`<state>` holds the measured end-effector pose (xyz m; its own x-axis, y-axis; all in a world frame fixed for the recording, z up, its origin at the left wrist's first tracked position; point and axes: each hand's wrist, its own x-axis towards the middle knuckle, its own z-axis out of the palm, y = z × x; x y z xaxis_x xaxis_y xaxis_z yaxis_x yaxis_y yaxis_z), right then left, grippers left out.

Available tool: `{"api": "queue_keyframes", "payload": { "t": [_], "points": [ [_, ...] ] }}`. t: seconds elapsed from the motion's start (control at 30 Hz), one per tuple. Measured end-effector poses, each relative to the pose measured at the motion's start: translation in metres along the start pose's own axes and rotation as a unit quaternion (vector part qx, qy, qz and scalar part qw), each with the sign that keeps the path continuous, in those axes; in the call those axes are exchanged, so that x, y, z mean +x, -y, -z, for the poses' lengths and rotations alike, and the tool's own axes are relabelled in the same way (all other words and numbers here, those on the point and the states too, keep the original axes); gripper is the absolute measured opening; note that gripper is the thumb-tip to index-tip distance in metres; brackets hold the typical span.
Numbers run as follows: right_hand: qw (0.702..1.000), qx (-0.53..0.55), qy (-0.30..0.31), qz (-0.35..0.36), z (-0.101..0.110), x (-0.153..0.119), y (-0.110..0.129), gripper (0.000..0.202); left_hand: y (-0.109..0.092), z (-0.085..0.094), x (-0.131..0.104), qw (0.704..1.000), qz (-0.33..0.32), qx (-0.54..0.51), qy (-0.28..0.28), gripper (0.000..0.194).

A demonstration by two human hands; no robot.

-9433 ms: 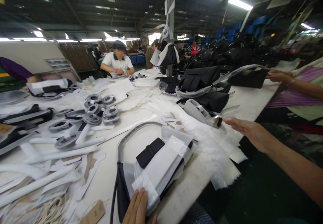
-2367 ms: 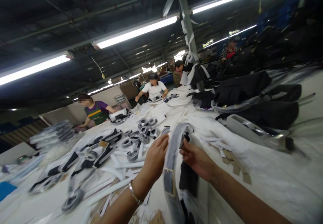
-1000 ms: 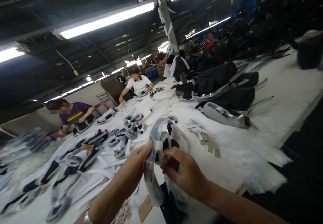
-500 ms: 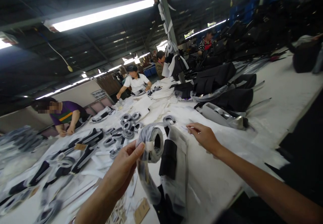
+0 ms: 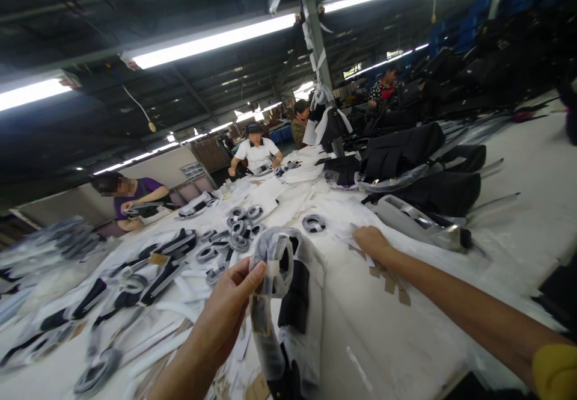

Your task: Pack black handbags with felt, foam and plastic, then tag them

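Note:
Between the thumb and fingers of my left hand (image 5: 237, 292) is a coiled strap (image 5: 278, 261) in clear plastic, with a white band around the coil. From it hangs a long black and grey strap piece (image 5: 293, 304), also covered in plastic, reaching down to the bottom edge of the view. My right hand (image 5: 372, 242) is reached out low over the white tabletop, its fingers curled around or onto thin white pieces. Brown card tags (image 5: 390, 281) fan out just below its wrist. Its fingertips are partly hidden, so what they grip is unclear.
Several coiled straps (image 5: 238, 228) lie beyond my left hand, and one single coil (image 5: 314, 224) lies farther right. Wrapped straps (image 5: 130, 283) cover the left side. Black bags (image 5: 401, 153) are heaped at the right. Co-workers sit along the far side, one in a white shirt (image 5: 256, 154).
My right hand has moved down onto the tabletop by the tags, its fingers now more curled. My left hand still holds the coiled strap. The view has turned slightly left.

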<state>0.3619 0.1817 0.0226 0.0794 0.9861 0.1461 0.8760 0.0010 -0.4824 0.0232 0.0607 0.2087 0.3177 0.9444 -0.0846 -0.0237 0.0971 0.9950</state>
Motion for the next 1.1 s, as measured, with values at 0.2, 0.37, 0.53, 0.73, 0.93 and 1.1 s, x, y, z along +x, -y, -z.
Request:
{"api": "queue_keyframes", "payload": {
  "t": [0.2,0.37,0.53,0.73,0.93,1.1],
  "points": [
    [0.980,0.185,-0.040,0.057,0.032,-0.016,0.051,0.040,0.004,-0.002,-0.002,1.000,-0.022,0.006,-0.013,0.038],
    [0.936,0.327,0.061,0.111,0.051,-0.056,0.106,0.047,0.006,0.000,0.002,0.998,-0.059,0.035,-0.017,0.034],
    [0.868,0.439,0.213,0.096,0.064,-0.092,0.133,0.033,0.009,0.003,0.002,0.995,-0.070,0.064,-0.033,0.035],
    [0.860,0.476,0.168,0.074,0.070,-0.101,0.162,0.029,0.008,-0.002,-0.001,0.994,-0.064,0.078,-0.044,0.037],
    [0.798,0.580,0.154,0.058,0.068,-0.100,0.196,0.032,0.006,-0.010,0.000,0.985,-0.107,0.134,-0.017,0.036],
    [0.671,0.687,0.276,0.044,0.080,-0.110,0.201,0.028,0.003,-0.006,0.000,0.952,-0.166,0.253,-0.042,0.030]
  ]
}}
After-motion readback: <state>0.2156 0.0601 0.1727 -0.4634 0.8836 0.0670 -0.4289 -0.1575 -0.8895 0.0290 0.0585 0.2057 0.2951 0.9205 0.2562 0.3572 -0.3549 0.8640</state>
